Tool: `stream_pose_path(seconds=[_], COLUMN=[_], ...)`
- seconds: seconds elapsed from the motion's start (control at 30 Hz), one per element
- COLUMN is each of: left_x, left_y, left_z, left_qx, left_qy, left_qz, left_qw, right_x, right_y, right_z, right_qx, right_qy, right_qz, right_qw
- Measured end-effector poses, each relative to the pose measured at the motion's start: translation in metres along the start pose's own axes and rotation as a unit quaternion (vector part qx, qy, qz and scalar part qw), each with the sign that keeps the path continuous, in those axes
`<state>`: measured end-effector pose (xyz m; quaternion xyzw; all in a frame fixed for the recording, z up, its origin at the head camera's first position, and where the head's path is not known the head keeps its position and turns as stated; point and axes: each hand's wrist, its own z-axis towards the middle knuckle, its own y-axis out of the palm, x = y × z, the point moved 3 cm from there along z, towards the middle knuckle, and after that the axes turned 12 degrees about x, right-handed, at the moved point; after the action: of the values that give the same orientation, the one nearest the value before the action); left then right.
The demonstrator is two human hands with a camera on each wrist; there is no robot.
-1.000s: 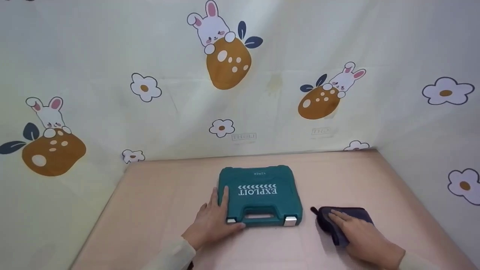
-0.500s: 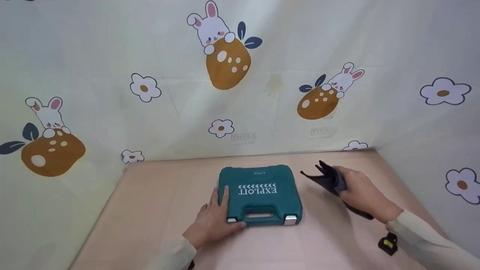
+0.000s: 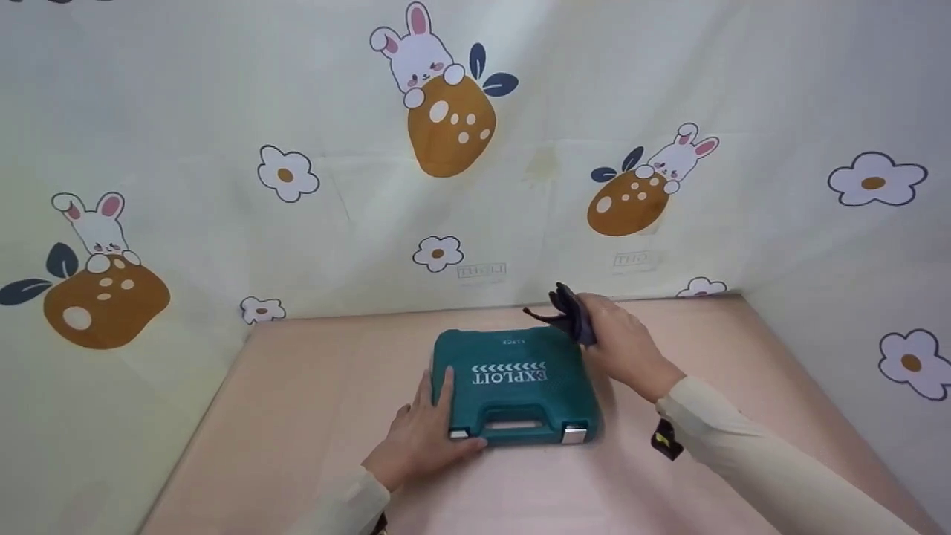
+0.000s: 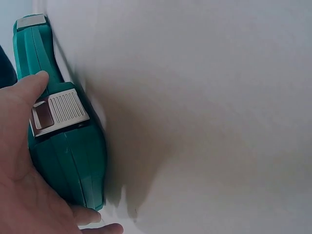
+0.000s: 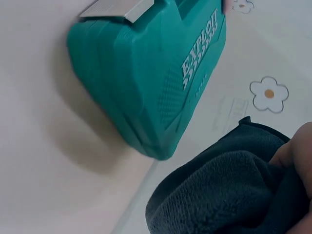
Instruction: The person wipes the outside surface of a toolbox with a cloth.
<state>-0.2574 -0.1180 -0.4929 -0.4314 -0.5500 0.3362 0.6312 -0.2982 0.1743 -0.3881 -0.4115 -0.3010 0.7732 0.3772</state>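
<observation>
A teal plastic carrying case (image 3: 513,379) marked EXPLOIT lies flat, its handle side facing me. My left hand (image 3: 420,438) rests at the case's front left corner, fingers straight along the left side and one on the lid. In the left wrist view its thumb (image 4: 36,84) lies on the front edge by a silver latch (image 4: 61,112). A folded dark navy cloth (image 3: 572,316) with a fuzzy surface is gripped in my right hand (image 3: 628,345), over the far right corner of the case. The right wrist view shows the bunched cloth (image 5: 214,190) close beside the case.
The case stands on a pale pinkish tabletop (image 3: 319,386). Behind it rises a cream sheet (image 3: 334,245) printed with rabbits and flowers, which also closes off both sides. A small black device (image 3: 666,440) hangs under the right sleeve.
The right hand has picked the cloth up from the table at the right and carried it left and back, over the case's far right corner. The left hand and case have stayed put.
</observation>
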Motion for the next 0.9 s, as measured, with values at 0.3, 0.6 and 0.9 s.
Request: stream_pose_path(seconds=[0.3,0.6,0.9], left_x=[0.000,-0.001,-0.001], left_y=[0.001,-0.002,0.000], left_z=[-0.001,0.000,0.002], left_qx=[0.000,0.003,0.000], left_qy=[-0.009,-0.001,0.003], left_qz=[-0.006,-0.010,-0.007], left_qw=[0.9999,0.9999,1.0000], right_x=[-0.028,-0.048,-0.059], right_y=[0.027,0.055,0.086], right_z=[0.006,0.023,0.029], right_qx=[-0.021,-0.027,-0.048], right_qy=[-0.155,-0.228,-0.226], right_qz=[-0.170,-0.271,-0.319], right_qw=[0.9730,0.9346,0.9191])
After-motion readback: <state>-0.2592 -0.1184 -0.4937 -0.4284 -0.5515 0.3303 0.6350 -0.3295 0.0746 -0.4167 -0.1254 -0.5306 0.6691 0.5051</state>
